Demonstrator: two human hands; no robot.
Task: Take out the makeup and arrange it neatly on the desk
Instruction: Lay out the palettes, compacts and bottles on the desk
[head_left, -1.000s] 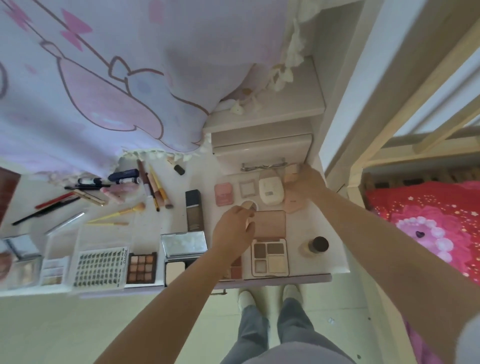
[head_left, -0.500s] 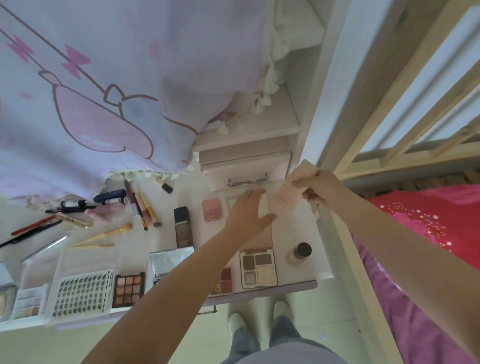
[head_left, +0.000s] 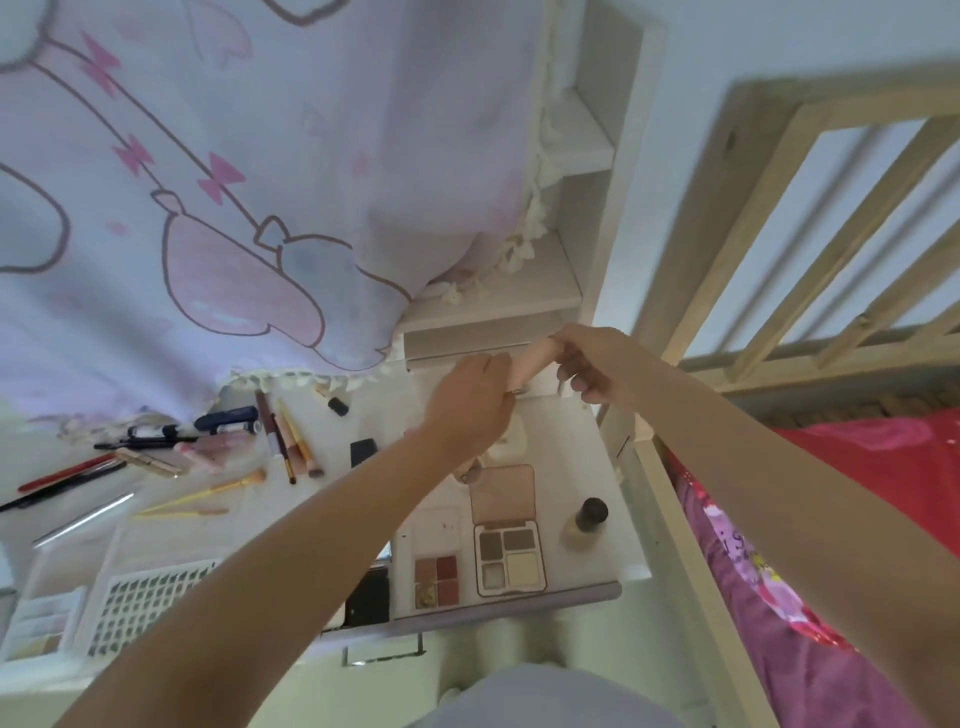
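Entry: both hands were raised at the 12 o'clock end of the bench (head_left: 582, 452), in front of the small drawer unit (head_left: 467, 345).

Right hand (head_left: 592, 364): grip pinched on the upper end of a peach-coloured makeup sponge (head_left: 527, 364), thumb and fingers curled round it. Left hand (head_left: 470, 402): fingers curled at the sponge's lower end; whether they held the sponge itself or some small piece beside it I could not tell, since the hand hid the contact.

The sponge was off the bench, held between the two hands, at 12 o'clock from the open four-pan palette (head_left: 506, 558). A round white compact (head_left: 511, 441) lay just under the left wrist. A dark-capped bottle (head_left: 587, 519) stood at 3 o'clock from the palette; a small red-toned quad (head_left: 436, 574) lay touching or just beside it at 9 o'clock. Brushes and pencils (head_left: 291, 441) were spread well apart toward 10 o'clock.

Judgement: the step in hand was placing the sponge. To do it well I should keep the pinch light, as the sponge looked soft and would deform. Set it on bare surface at 12 o'clock of the compact, squared with the row, not overlapping. Lower the left forearm with care: it crossed above the palettes and could sweep them. Keep clear of the bottle, which would tip readily.
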